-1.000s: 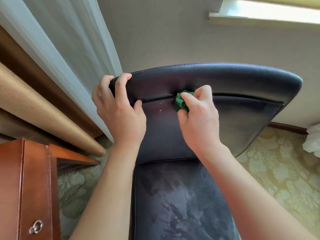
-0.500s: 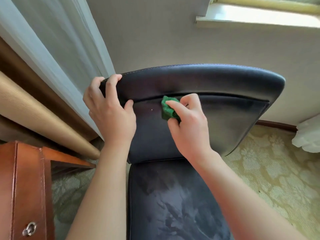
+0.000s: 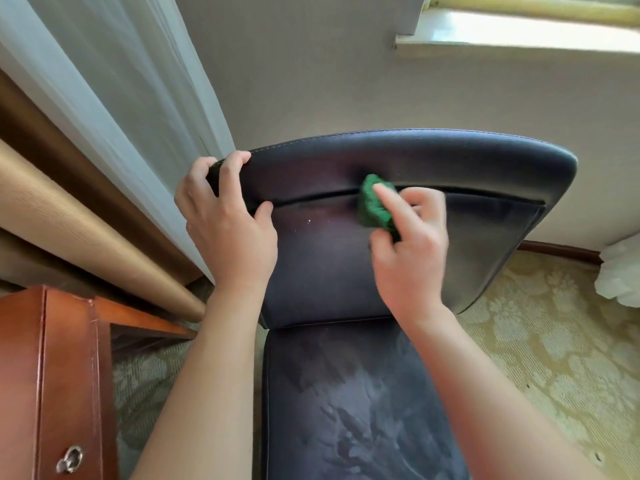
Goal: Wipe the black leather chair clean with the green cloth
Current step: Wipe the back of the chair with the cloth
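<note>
The black leather chair (image 3: 485,174) faces me, its backrest upright and its seat running down to the frame's bottom edge. My left hand (image 3: 228,230) grips the backrest's top left corner, fingers over the rim and thumb at the horizontal seam. My right hand (image 3: 412,251) holds the bunched green cloth (image 3: 372,202) between thumb and forefinger and presses it against the backrest at the seam, near the middle. The hand is slightly blurred. Small white specks sit on the leather left of the cloth. Wipe streaks show on the seat (image 3: 363,410).
A reddish wooden cabinet (image 3: 52,375) with a metal ring pull stands at the lower left. White sheer and tan curtains (image 3: 86,150) hang left of the chair. A beige wall and a window sill (image 3: 519,39) lie behind. Patterned carpet (image 3: 554,358) spreads right, with a white bundle (image 3: 620,275) at its edge.
My right hand has slid the green cloth along the seam, first leftward and down, then back right and up. My left hand has kept its grip on the corner.
</note>
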The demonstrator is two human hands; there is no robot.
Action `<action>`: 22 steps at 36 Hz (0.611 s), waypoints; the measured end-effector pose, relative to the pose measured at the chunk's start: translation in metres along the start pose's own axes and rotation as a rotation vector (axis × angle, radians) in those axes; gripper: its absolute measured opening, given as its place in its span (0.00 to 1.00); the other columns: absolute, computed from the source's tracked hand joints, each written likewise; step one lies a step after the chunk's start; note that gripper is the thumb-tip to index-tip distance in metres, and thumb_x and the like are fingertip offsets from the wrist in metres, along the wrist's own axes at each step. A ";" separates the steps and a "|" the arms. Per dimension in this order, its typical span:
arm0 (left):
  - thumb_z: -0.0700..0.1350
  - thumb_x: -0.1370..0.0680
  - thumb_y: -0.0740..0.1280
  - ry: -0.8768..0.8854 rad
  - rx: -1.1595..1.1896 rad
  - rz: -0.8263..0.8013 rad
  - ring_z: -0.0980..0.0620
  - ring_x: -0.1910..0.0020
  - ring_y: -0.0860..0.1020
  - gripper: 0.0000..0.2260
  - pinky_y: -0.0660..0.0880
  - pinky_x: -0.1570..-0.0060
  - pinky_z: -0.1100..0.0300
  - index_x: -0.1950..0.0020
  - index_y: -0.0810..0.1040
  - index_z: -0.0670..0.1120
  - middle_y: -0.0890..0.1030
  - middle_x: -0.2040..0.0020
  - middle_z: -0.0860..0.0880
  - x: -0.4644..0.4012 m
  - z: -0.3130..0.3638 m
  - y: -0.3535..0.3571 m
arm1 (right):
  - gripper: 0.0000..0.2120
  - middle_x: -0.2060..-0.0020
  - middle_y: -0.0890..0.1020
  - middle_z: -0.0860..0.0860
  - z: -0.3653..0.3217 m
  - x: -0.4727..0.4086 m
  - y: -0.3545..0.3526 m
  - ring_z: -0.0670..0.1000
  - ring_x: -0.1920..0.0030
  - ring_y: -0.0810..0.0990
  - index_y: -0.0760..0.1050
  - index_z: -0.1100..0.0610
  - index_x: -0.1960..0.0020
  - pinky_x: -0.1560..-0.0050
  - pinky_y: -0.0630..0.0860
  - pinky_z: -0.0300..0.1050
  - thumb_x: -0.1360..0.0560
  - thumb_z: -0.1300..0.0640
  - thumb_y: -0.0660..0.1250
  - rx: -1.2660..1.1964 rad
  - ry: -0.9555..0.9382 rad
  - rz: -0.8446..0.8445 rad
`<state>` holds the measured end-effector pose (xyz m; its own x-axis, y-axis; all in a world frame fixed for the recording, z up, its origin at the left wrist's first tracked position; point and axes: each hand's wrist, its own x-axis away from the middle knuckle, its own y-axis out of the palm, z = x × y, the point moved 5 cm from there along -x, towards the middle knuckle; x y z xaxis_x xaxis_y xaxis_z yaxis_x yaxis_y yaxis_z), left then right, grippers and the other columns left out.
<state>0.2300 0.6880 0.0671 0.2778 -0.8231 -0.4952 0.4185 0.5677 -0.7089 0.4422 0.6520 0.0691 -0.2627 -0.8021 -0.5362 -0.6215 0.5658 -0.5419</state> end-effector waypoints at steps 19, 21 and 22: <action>0.42 0.30 0.77 0.006 0.009 0.018 0.40 0.33 0.70 0.29 0.66 0.42 0.56 0.31 0.74 0.51 0.71 0.32 0.45 -0.001 -0.001 0.000 | 0.24 0.49 0.71 0.53 -0.005 -0.005 0.032 0.45 0.52 0.71 0.77 0.59 0.36 0.50 0.69 0.34 0.31 0.68 0.62 -0.057 0.052 -0.087; 0.42 0.29 0.76 0.009 0.029 0.023 0.39 0.32 0.69 0.29 0.67 0.39 0.54 0.30 0.74 0.51 0.71 0.30 0.44 0.003 -0.002 0.000 | 0.24 0.49 0.71 0.52 -0.007 0.001 0.030 0.38 0.54 0.69 0.78 0.59 0.37 0.51 0.67 0.29 0.32 0.69 0.62 -0.098 0.042 -0.078; 0.42 0.29 0.75 0.018 0.045 0.025 0.39 0.31 0.69 0.29 0.67 0.37 0.53 0.29 0.74 0.51 0.70 0.29 0.44 0.005 -0.004 0.001 | 0.24 0.49 0.72 0.53 -0.006 0.006 0.027 0.36 0.54 0.68 0.79 0.60 0.38 0.50 0.66 0.27 0.32 0.69 0.62 -0.108 0.038 -0.059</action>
<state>0.2285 0.6845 0.0619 0.2731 -0.8084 -0.5215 0.4505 0.5865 -0.6732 0.4193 0.6614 0.0554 -0.2498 -0.8413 -0.4794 -0.7118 0.4952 -0.4982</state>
